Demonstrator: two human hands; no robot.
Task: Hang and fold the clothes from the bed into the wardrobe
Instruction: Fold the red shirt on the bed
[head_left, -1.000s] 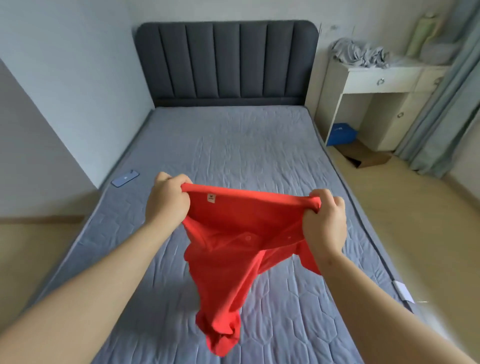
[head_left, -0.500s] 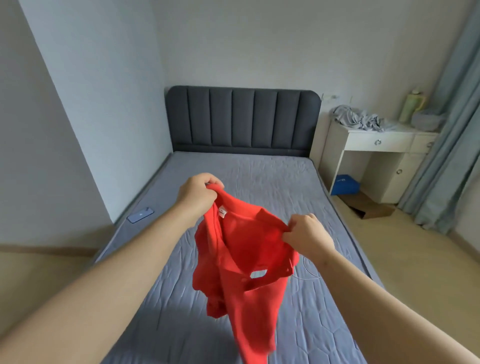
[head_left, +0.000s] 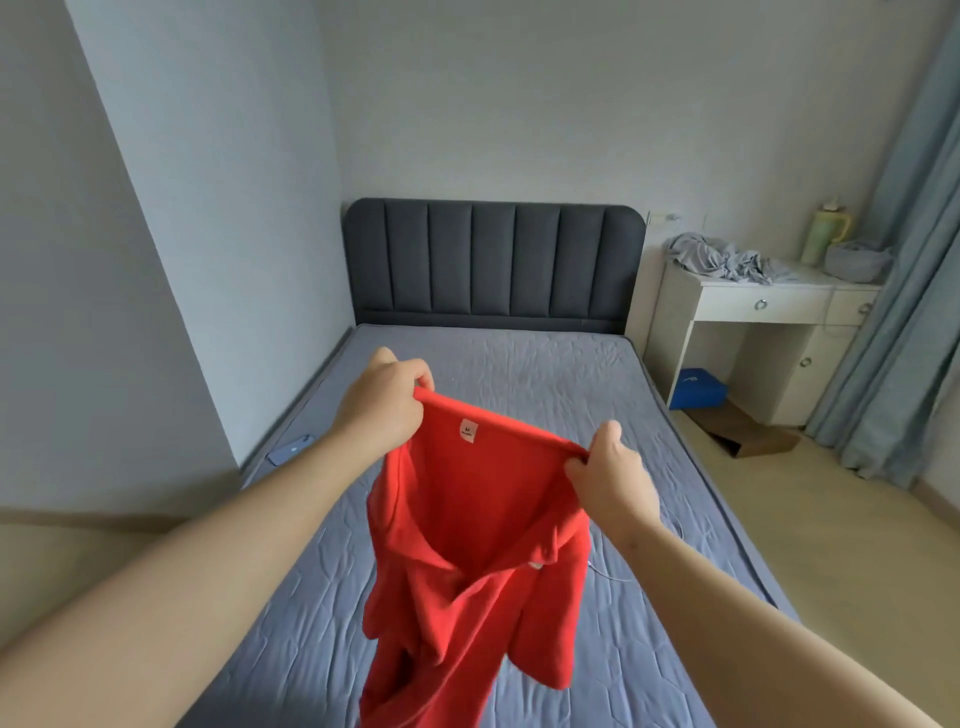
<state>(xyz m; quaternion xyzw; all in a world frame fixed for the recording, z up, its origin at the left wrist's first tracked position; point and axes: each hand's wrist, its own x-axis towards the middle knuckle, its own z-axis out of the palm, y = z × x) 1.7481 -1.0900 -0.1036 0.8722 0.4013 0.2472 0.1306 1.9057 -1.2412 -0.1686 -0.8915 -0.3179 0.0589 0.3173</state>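
A red polo shirt (head_left: 467, 561) hangs in the air above the grey quilted bed (head_left: 545, 384). My left hand (head_left: 384, 400) grips its top edge on the left, and my right hand (head_left: 610, 478) grips the same edge on the right, slightly lower. The collar and a small white label face me. The rest of the shirt droops down, and its lower end runs out of view at the bottom. No wardrobe is in view.
A dark padded headboard (head_left: 493, 260) stands at the far end. A blue phone (head_left: 291, 449) lies at the bed's left edge. To the right stands a white desk (head_left: 753, 306) with crumpled grey cloth (head_left: 722, 262), then a blue box (head_left: 696, 397), a cardboard piece (head_left: 753, 434) and curtains (head_left: 914, 260).
My hands drew close together and then apart again, stretching the shirt's top edge wide. The view has tilted upward, showing more of the wall.
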